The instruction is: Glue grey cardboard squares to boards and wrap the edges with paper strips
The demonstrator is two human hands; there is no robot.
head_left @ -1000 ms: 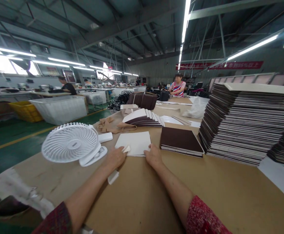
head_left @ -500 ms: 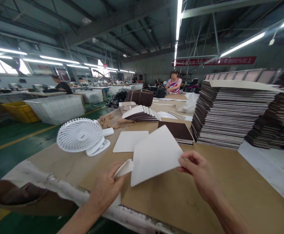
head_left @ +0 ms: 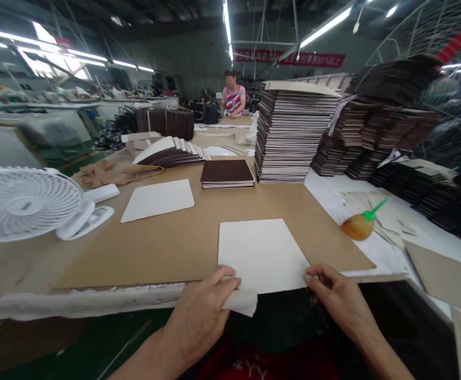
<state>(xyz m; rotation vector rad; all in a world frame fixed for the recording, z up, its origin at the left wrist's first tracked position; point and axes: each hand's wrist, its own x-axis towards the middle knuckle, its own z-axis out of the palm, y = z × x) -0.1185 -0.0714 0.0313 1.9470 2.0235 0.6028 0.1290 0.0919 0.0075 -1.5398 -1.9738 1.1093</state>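
Note:
A white rectangular board lies over the front edge of the brown sheet, its near side sticking out past the table. My left hand is closed on a folded white cloth, and its fingertips rest on the board's near left corner. At the near right corner, my right hand pinches the same board between thumb and fingers. Another white board lies flat to the left. Beyond them sits a short stack of dark brown panels with pale edges.
A white fan stands at the left. Behind are a fanned row of panels and a tall panel stack. On the right lies an amber bottle with a green nozzle. A person is at the far end.
The white board has come down from a tilted, raised position to lie at the table's front edge. Both hands moved with it toward me. My view has turned right and down.

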